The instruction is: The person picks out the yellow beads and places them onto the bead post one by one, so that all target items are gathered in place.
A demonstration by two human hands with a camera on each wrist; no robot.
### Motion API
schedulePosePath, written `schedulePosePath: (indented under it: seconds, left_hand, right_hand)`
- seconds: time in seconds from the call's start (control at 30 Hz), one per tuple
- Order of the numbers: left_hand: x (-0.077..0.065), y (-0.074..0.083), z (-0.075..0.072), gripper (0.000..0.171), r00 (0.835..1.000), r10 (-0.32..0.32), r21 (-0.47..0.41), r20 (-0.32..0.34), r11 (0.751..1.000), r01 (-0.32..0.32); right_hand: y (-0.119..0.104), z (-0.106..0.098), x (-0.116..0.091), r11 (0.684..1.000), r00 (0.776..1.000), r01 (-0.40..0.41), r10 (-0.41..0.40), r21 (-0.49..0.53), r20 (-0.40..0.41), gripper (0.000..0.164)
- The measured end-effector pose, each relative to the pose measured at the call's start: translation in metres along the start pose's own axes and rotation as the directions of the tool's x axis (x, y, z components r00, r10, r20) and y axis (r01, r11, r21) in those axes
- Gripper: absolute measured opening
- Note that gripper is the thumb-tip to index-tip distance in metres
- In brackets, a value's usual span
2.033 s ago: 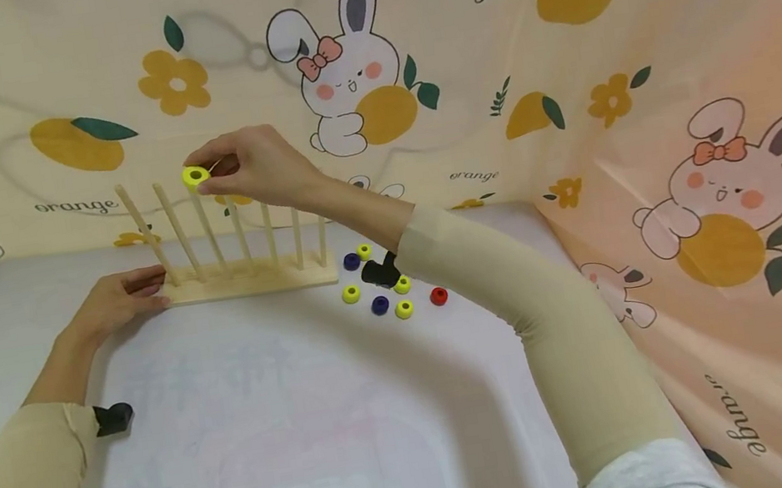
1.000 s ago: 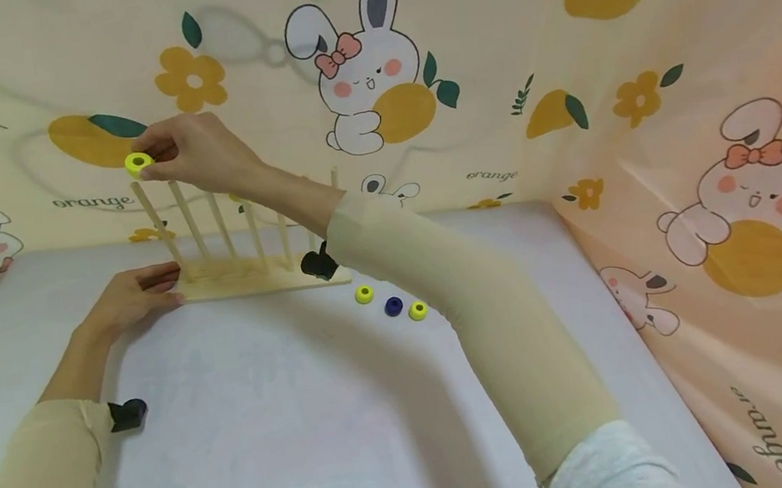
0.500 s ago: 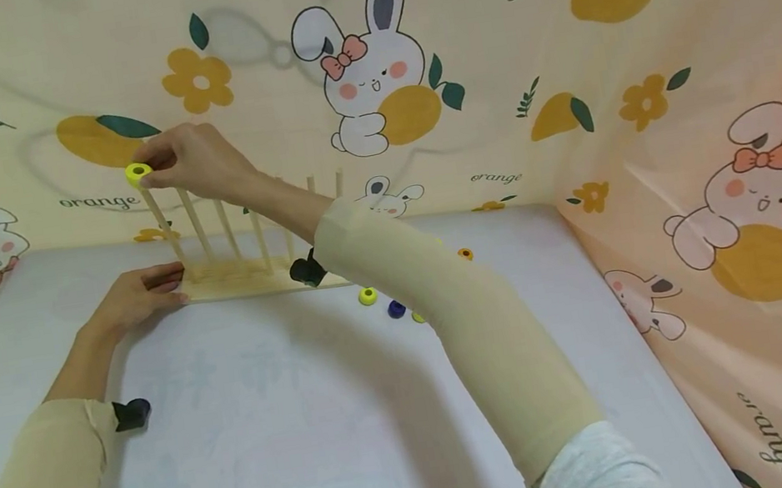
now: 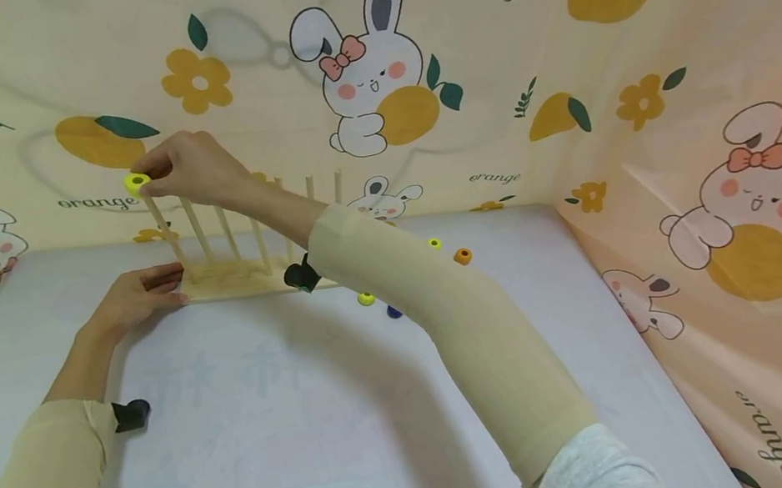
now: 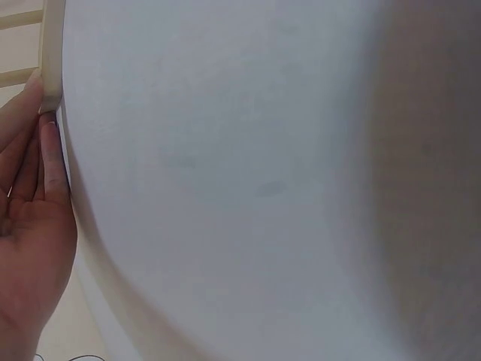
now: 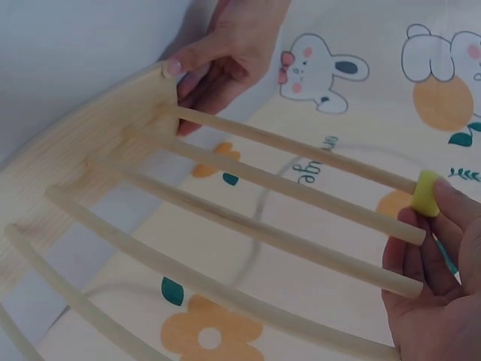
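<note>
My right hand pinches a yellow bead between thumb and fingers at the top of the leftmost peg. In the right wrist view the bead sits over that peg's tip, and the other pegs run bare beside it. The pegs stand in a row on a long pale wooden base. My left hand grips the base's left end, the thumb on one side and the fingers on the other. Only a corner of the rack shows in the left wrist view.
Right of the rack lie loose beads: a yellow one, an orange one, another yellow one and a dark blue one. My right sleeve hides part of that area. A printed cloth hangs behind the white table.
My right hand has carried the yellow bead left from above the third peg to the leftmost one, then lowered it slightly at the tip. My left hand keeps its grip on the base.
</note>
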State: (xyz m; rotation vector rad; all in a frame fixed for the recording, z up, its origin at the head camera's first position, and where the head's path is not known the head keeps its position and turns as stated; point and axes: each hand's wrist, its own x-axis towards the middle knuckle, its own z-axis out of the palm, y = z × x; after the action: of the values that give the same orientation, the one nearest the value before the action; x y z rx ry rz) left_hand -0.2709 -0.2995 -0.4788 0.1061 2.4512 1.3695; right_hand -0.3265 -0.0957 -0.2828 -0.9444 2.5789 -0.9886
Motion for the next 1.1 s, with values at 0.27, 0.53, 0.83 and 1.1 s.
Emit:
schedulePosePath:
  seconds: [0.27,0.53,0.83,1.1]
  left_hand:
    - [-0.001,0.000,0.001,0.075,1.000,0.000,0.010,-0.001,1.000,0.000]
    - [-0.001,0.002,0.001,0.078,1.000,-0.015,0.034,-0.010,0.999,0.016]
    - [-0.004,0.002,0.002,0.079,1.000,0.003,0.028,-0.027,1.000,-0.002]
    - [-0.005,0.002,0.003,0.078,1.000,0.020,0.002,-0.021,1.000,-0.020]
  right_hand:
    - [0.001,-0.005,-0.005,1.000,1.000,-0.009,0.010,0.017,-0.006,0.040]
    - [0.009,-0.022,-0.017,0.995,0.999,0.008,-0.005,0.102,-0.033,0.039]
    - [0.025,-0.043,-0.040,0.973,0.993,0.087,-0.068,0.213,-0.092,0.036]
    - [0.035,-0.059,-0.061,0.934,0.990,0.079,-0.032,0.349,-0.139,0.032]
